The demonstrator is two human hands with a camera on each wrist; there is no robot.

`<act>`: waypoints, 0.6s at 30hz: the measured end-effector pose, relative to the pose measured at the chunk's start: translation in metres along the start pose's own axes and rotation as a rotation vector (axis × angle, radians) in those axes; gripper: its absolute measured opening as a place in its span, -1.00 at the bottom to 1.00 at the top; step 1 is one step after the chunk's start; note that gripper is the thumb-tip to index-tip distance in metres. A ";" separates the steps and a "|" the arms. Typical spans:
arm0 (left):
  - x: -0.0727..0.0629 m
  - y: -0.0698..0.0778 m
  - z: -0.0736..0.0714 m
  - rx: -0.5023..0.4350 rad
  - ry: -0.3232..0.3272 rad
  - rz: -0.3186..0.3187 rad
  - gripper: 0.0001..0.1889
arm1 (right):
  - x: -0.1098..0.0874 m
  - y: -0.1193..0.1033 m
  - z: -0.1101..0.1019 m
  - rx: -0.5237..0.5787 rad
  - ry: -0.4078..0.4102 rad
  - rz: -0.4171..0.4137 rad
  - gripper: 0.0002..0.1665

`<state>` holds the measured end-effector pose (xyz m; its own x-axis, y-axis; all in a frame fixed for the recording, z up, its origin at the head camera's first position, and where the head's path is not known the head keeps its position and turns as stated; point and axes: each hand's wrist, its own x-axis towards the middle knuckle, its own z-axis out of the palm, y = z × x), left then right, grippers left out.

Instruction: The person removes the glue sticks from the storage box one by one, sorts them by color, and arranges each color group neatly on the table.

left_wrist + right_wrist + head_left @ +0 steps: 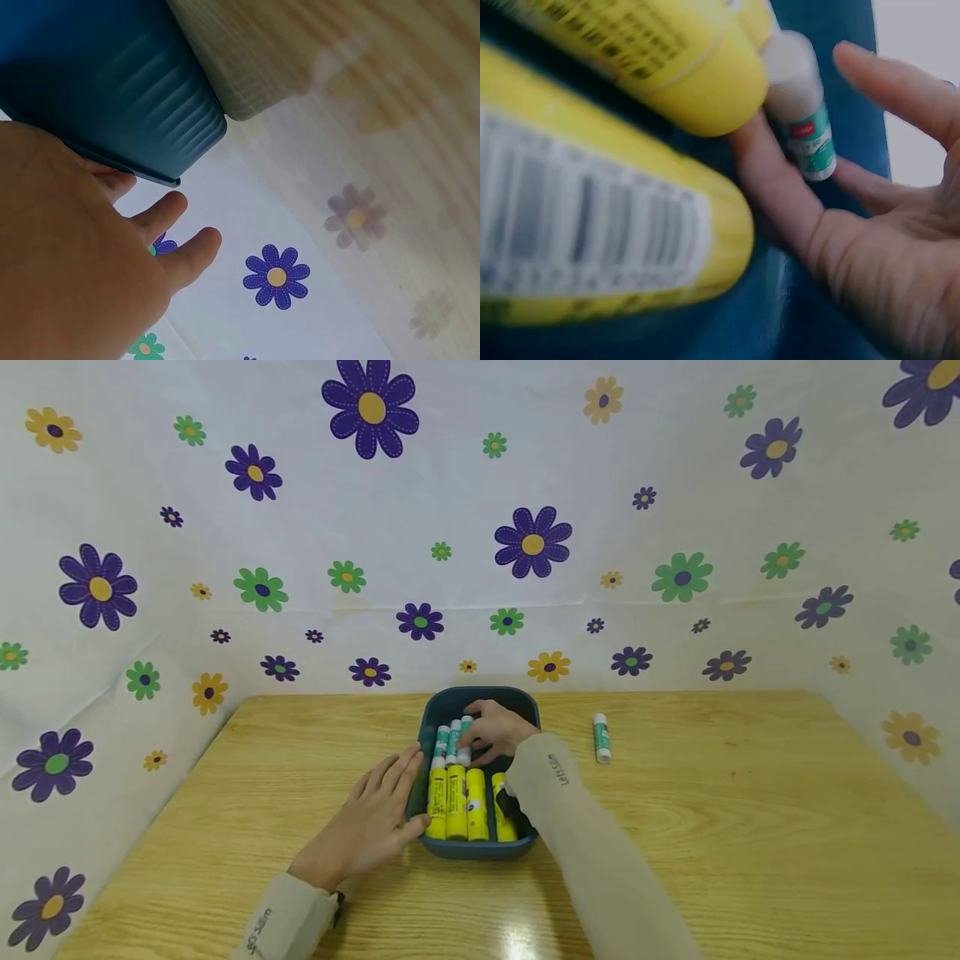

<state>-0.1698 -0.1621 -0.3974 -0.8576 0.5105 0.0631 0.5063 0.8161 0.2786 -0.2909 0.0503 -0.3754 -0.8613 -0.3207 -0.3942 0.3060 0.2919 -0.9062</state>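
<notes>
A dark blue box (480, 851) stands on the table, with white-and-green glue sticks (441, 747) in a row at its far left. Several yellow glue sticks (456, 802) lie in its near half, one of them right of a divider. My right hand (497, 731) reaches into the far part, fingers spread around the rightmost white-and-green glue stick (810, 142), touching its side. My left hand (371, 822) lies along the box's left side with fingers straight. In the left wrist view, its fingertips (120, 184) are right at the rim.
Another white-and-green glue stick (602, 739) lies on the wooden table (720, 827) right of the box. A white cloth with printed flowers (450, 510) hangs behind and along both sides of the table.
</notes>
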 end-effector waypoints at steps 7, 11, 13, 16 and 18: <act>0.000 0.000 -0.001 -0.008 -0.009 -0.009 -0.19 | -0.001 -0.003 0.002 0.016 0.009 -0.012 -0.18; 0.000 0.001 -0.001 -0.009 -0.005 -0.003 -0.19 | -0.003 -0.005 -0.004 0.040 0.019 -0.048 -0.17; -0.001 0.001 -0.001 -0.005 -0.002 0.001 -0.20 | -0.005 -0.007 -0.007 0.045 0.012 -0.070 -0.16; -0.002 0.000 -0.001 0.000 0.006 0.004 -0.20 | -0.011 -0.013 -0.012 0.046 -0.003 -0.105 -0.16; -0.002 -0.001 -0.001 0.003 0.008 0.004 -0.20 | -0.015 -0.018 -0.015 0.050 -0.012 -0.130 -0.17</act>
<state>-0.1686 -0.1641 -0.3969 -0.8561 0.5118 0.0721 0.5103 0.8148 0.2751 -0.2898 0.0632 -0.3513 -0.8902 -0.3635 -0.2747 0.2127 0.2018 -0.9561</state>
